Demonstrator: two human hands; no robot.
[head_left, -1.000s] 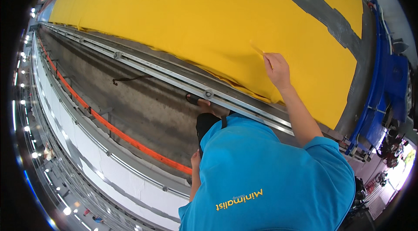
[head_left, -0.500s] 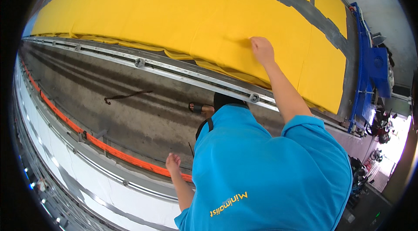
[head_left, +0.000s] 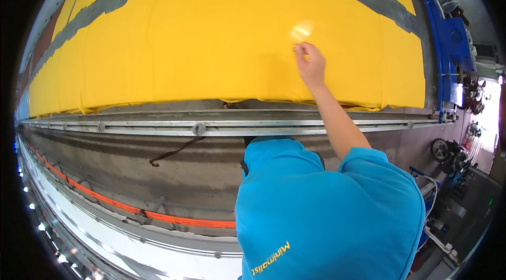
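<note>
Pinching a small blurred yellow scrap (head_left: 301, 31), right hand (head_left: 311, 64) above yellow fabric (head_left: 184, 53)

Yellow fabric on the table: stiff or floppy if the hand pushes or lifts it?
Probably floppy: the yellow fabric droops and ripples along its near edge. Pushing would likely bunch it rather than slide it whole. The right hand pinches a small pale piece, blurred, seemingly light.

Yellow cloth (head_left: 211, 42) matt, woven, soft; rail (head_left: 158, 127) dull grey metal; blue shirt (head_left: 327, 216) smooth knit.
</note>
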